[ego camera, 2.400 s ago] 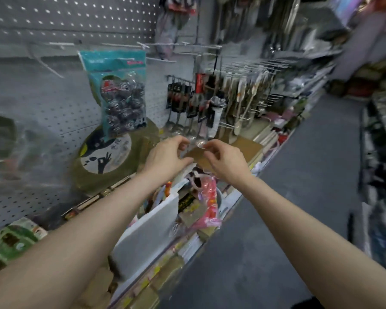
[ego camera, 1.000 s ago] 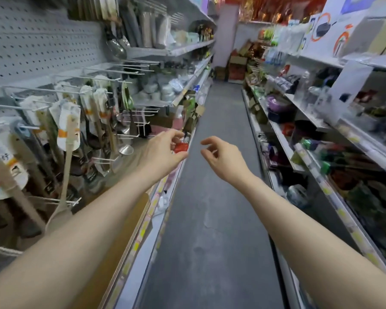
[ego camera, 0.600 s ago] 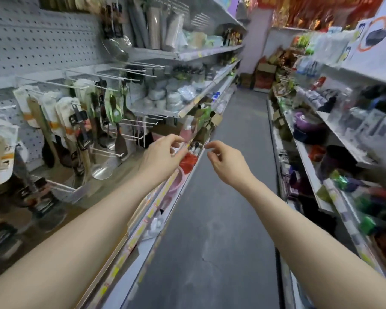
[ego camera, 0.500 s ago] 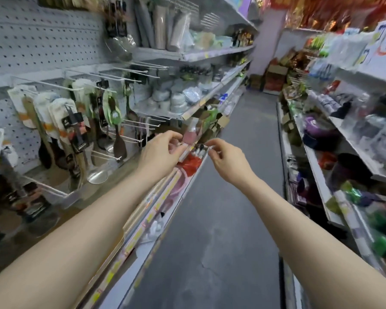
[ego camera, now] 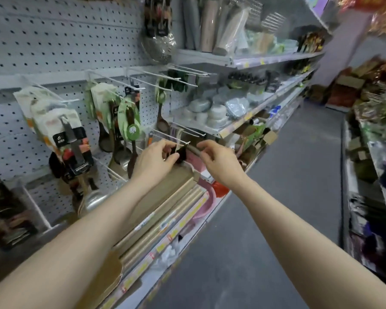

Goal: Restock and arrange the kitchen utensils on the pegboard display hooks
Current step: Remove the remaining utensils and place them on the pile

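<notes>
Beige ribbed rolls [ego camera: 165, 210], smooth and pale like wood, lie lengthwise along the near shelf edge. Just beyond them two bare forearms reach in. The left grip [ego camera: 155, 158] has thumb and forefinger curled onto a small dark item [ego camera: 182, 153] — too blurred to name — just under the tip of a white wire hook [ego camera: 176, 139]. The right grip [ego camera: 218, 162] is curled at the item's right end; whether it holds it I cannot tell. Left of the hands, carded utensils hang on the grey pegboard [ego camera: 54, 41]: one dark spoon on a green oval card [ego camera: 129, 121], one shiny steel ladle [ego camera: 94, 197]. Farther off, round white bowls [ego camera: 210, 112] crowd a shelf.
</notes>
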The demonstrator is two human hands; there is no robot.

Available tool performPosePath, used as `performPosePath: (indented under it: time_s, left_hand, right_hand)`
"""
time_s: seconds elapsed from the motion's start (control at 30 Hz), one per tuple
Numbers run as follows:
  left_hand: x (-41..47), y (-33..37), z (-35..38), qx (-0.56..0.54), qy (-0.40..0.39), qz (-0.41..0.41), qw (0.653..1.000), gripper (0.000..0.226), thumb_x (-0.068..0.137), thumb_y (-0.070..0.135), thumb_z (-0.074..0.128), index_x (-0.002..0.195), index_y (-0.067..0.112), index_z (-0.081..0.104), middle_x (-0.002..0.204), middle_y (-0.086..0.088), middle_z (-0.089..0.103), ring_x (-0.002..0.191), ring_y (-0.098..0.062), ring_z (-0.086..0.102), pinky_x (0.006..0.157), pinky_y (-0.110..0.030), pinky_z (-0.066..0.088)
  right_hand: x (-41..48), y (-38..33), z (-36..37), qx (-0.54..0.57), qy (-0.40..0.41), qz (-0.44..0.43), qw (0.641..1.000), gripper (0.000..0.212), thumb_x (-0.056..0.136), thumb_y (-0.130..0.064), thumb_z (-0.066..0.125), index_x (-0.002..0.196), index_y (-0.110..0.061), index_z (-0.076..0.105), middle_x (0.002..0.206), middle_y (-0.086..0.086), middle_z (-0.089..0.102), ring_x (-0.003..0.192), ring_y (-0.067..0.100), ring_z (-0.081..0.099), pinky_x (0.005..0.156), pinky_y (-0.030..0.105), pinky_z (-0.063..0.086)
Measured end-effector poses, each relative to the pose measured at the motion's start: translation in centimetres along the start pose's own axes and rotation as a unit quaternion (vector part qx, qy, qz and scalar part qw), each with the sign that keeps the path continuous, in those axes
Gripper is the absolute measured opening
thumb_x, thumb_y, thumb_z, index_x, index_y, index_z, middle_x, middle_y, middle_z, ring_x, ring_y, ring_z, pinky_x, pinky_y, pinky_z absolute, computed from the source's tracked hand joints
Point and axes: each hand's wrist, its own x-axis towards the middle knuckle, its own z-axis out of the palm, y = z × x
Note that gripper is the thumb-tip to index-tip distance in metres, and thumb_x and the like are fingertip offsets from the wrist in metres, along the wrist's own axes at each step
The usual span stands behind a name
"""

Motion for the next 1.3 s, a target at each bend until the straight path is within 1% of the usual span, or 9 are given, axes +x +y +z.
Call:
performPosePath:
  time_s: [0.1,0.3,0.43,0.6,0.77,0.9,1.0,1.17,1.3]
  left_hand:
    - [3.3,-2.6,0.0,0.014,0.032,-0.054,0.998,0.027,0.087,0.036,0.065,0.111,0.024,0.063,0.103,0.006,0.066,0.092,-0.015,0.063,0.084,-0.035,0.051]
    - [6.3,-7.4,-0.6,0.024,0.109,-0.174,0.978,0.022,0.086,0.038,0.069,0.098,0.023,0.058,0.087,0.007,0.06,0.082,-0.012,0.058,0.064,-0.027,0.04]
    - [7.4,-10.1,-0.9,0.05,0.131,-0.245,0.959,0.028,0.082,0.041,0.072,0.096,0.025,0.054,0.09,0.005,0.061,0.086,-0.016,0.06,0.069,-0.031,0.047]
    - [8.5,-12.6,-0.1,0.071,0.13,-0.322,0.935,0.047,0.076,0.048,0.076,0.109,0.022,0.054,0.104,0.004,0.062,0.096,-0.018,0.06,0.082,-0.037,0.052]
    - [10.1,-13.4,1.7,0.051,0.161,-0.364,0.916,0.064,0.073,0.044,0.08,0.123,0.015,0.052,0.119,-0.001,0.061,0.107,-0.019,0.059,0.089,-0.034,0.05]
    - [11.3,-13.8,3.9,0.005,0.223,-0.392,0.893,0.071,0.069,0.039,0.084,0.126,0.012,0.051,0.123,-0.004,0.062,0.113,-0.021,0.058,0.09,-0.031,0.047]
    - [12.4,-13.6,5.3,-0.007,0.277,-0.42,0.864,0.069,0.07,0.037,0.084,0.125,0.013,0.051,0.118,-0.003,0.063,0.111,-0.02,0.059,0.087,-0.028,0.045]
    - [14.1,-13.4,7.2,-0.045,0.335,-0.434,0.835,0.06,0.073,0.03,0.083,0.123,0.012,0.056,0.104,0.005,0.061,0.1,-0.013,0.057,0.082,-0.022,0.04]
    - [15.0,-13.9,7.5,-0.055,0.359,-0.453,0.814,0.049,0.075,0.028,0.081,0.117,0.009,0.063,0.106,-0.001,0.067,0.099,-0.018,0.06,0.081,-0.023,0.041]
  right_hand:
    - [5.2,0.1,1.9,0.0,-0.031,-0.03,0.999,0.029,0.098,-0.024,0.051,0.125,-0.022,0.06,0.106,0.0,0.071,0.099,0.02,0.064,0.088,0.034,0.049]
    - [12.8,-0.2,6.2,0.004,-0.109,-0.101,0.989,0.031,0.098,-0.023,0.052,0.129,-0.023,0.057,0.104,0.001,0.068,0.091,0.022,0.065,0.079,0.033,0.049]
    - [16.5,-0.4,8.6,0.006,-0.147,-0.131,0.981,0.034,0.098,-0.02,0.051,0.131,-0.018,0.056,0.107,0.004,0.068,0.099,0.025,0.063,0.084,0.035,0.048]
    - [21.8,-0.1,12.4,0.009,-0.219,-0.163,0.962,0.038,0.097,-0.018,0.054,0.134,-0.015,0.054,0.11,0.005,0.066,0.102,0.025,0.062,0.085,0.032,0.047]
    - [26.8,0.8,15.7,0.039,-0.279,-0.197,0.939,0.042,0.097,-0.016,0.055,0.138,-0.016,0.049,0.117,0.007,0.063,0.108,0.025,0.06,0.09,0.032,0.046]
    - [30.6,1.6,17.7,0.068,-0.315,-0.23,0.918,0.046,0.097,-0.019,0.056,0.141,-0.018,0.046,0.125,0.006,0.059,0.103,0.022,0.059,0.08,0.024,0.04]
    - [32.7,1.8,18.7,0.084,-0.339,-0.257,0.901,0.048,0.098,-0.019,0.056,0.144,-0.018,0.043,0.128,0.005,0.056,0.099,0.017,0.055,0.078,0.023,0.04]
    - [34.5,1.9,20.2,0.092,-0.369,-0.288,0.879,0.049,0.097,-0.02,0.058,0.144,-0.018,0.043,0.127,0.005,0.057,0.108,0.021,0.058,0.086,0.028,0.046]
    - [35.5,1.8,21.0,0.112,-0.379,-0.276,0.876,0.05,0.095,-0.022,0.061,0.142,-0.024,0.044,0.129,0.004,0.058,0.103,0.019,0.06,0.081,0.028,0.05]
